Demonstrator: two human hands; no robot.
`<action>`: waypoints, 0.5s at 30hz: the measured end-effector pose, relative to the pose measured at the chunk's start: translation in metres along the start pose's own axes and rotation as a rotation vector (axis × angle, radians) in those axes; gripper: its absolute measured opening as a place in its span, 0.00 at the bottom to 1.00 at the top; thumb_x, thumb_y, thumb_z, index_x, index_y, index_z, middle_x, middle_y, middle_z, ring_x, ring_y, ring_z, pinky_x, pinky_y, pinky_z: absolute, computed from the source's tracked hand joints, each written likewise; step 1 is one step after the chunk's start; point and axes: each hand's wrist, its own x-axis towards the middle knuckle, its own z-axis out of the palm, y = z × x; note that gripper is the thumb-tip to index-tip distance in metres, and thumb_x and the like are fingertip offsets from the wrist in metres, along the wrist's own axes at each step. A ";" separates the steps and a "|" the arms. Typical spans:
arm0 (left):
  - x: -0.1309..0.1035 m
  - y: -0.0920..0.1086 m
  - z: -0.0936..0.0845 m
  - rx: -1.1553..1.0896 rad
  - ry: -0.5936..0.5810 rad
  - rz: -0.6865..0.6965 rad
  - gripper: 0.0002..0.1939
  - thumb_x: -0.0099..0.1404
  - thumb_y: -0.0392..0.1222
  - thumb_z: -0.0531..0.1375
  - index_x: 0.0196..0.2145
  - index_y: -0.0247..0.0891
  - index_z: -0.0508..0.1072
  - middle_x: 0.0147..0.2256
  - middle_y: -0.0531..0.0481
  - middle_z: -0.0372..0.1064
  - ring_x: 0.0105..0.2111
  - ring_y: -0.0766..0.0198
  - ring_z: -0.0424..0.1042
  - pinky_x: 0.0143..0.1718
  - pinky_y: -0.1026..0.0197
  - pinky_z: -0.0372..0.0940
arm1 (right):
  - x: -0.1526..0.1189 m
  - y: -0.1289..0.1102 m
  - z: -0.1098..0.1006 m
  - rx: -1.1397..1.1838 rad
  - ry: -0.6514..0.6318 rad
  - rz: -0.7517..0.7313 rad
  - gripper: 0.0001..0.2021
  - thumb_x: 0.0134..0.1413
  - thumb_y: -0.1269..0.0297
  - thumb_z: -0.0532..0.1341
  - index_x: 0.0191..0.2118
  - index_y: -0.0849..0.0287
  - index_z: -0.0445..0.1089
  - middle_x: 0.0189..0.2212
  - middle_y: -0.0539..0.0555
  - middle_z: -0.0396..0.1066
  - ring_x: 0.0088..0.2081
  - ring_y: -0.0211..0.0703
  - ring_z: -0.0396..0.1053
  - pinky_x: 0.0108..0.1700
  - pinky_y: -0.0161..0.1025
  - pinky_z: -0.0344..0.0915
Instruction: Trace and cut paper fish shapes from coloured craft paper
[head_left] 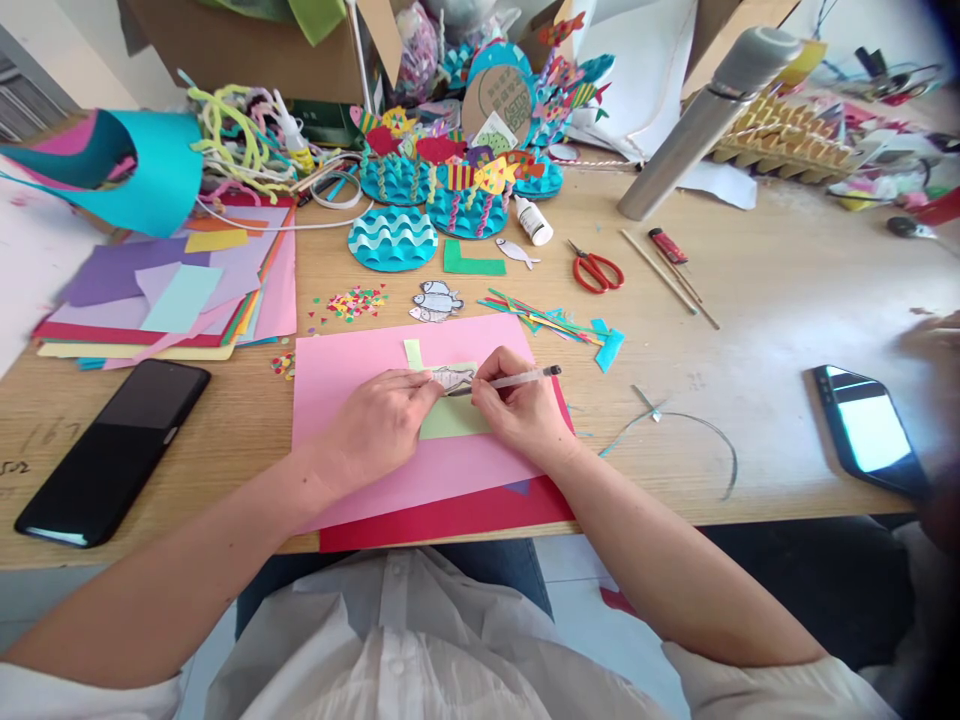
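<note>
My right hand [525, 405] is closed around a pen [529, 377] with a pale barrel and a dark end, its tip down at the lower edge of a paper fish cutout [454, 377]. The cutout lies on a piece of light green paper [454, 420]. Stretched out flat, the fingers of my left hand [386, 412] press on the left end of the fish. Under both hands is a pink sheet [337, 375], with a red sheet [420, 527] showing beneath its near edge. More fish cutouts [436, 300] lie just beyond the pink sheet.
Red-handled scissors [596, 270], a white glue bottle [533, 221] and paper strips [551, 318] lie ahead. Blue fish crafts [469, 212] stand behind them. A phone [112, 450] and coloured papers [277, 270] are left; a tall flask [697, 130] and another phone [870, 432] right.
</note>
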 end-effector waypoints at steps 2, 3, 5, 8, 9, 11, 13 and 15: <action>0.000 0.000 0.000 -0.003 0.007 0.004 0.19 0.59 0.23 0.49 0.43 0.27 0.74 0.41 0.35 0.77 0.41 0.53 0.77 0.45 0.50 0.72 | 0.000 0.000 0.000 0.005 -0.004 0.000 0.05 0.48 0.71 0.57 0.25 0.56 0.60 0.19 0.45 0.59 0.20 0.33 0.54 0.22 0.33 0.50; 0.000 0.000 0.000 -0.005 0.006 0.004 0.19 0.59 0.23 0.49 0.43 0.27 0.74 0.41 0.35 0.77 0.41 0.53 0.77 0.45 0.50 0.72 | 0.000 0.000 0.000 0.007 -0.006 0.000 0.05 0.48 0.71 0.57 0.26 0.56 0.60 0.19 0.45 0.59 0.20 0.33 0.54 0.22 0.33 0.50; 0.000 0.000 0.000 -0.006 0.004 -0.002 0.19 0.59 0.23 0.49 0.43 0.27 0.74 0.40 0.35 0.77 0.41 0.53 0.77 0.45 0.50 0.72 | 0.000 0.001 0.000 0.010 -0.008 -0.002 0.05 0.48 0.71 0.57 0.26 0.56 0.59 0.19 0.44 0.59 0.20 0.33 0.54 0.22 0.33 0.50; 0.000 0.001 0.000 0.002 0.010 -0.008 0.19 0.59 0.23 0.49 0.43 0.27 0.74 0.39 0.35 0.77 0.40 0.53 0.77 0.44 0.51 0.72 | 0.000 0.001 -0.001 0.013 -0.009 -0.003 0.05 0.48 0.71 0.57 0.26 0.56 0.59 0.19 0.44 0.59 0.20 0.33 0.54 0.22 0.33 0.50; 0.000 0.001 0.000 0.003 0.011 -0.008 0.19 0.59 0.23 0.49 0.42 0.27 0.73 0.39 0.35 0.77 0.40 0.53 0.77 0.44 0.51 0.72 | 0.000 0.001 -0.001 0.011 -0.010 -0.001 0.05 0.48 0.71 0.57 0.26 0.56 0.59 0.19 0.44 0.59 0.20 0.33 0.54 0.22 0.33 0.50; 0.000 0.001 0.000 0.002 0.007 -0.008 0.19 0.59 0.23 0.49 0.42 0.28 0.73 0.39 0.36 0.77 0.40 0.53 0.77 0.45 0.51 0.72 | 0.000 0.000 -0.001 0.003 -0.012 0.006 0.05 0.47 0.71 0.57 0.26 0.56 0.60 0.19 0.45 0.59 0.20 0.33 0.54 0.22 0.33 0.50; 0.001 0.001 0.001 -0.003 -0.007 -0.014 0.18 0.59 0.23 0.49 0.42 0.29 0.73 0.39 0.36 0.77 0.40 0.54 0.77 0.45 0.51 0.72 | 0.000 -0.002 -0.001 -0.007 -0.002 0.009 0.05 0.47 0.71 0.57 0.26 0.56 0.60 0.19 0.45 0.59 0.20 0.33 0.55 0.22 0.33 0.51; 0.001 0.001 0.001 -0.008 -0.023 -0.028 0.18 0.59 0.23 0.49 0.42 0.29 0.73 0.39 0.37 0.77 0.40 0.54 0.77 0.45 0.50 0.72 | -0.001 -0.003 -0.002 -0.016 0.013 0.004 0.05 0.47 0.71 0.57 0.25 0.56 0.60 0.19 0.45 0.59 0.20 0.33 0.56 0.21 0.32 0.51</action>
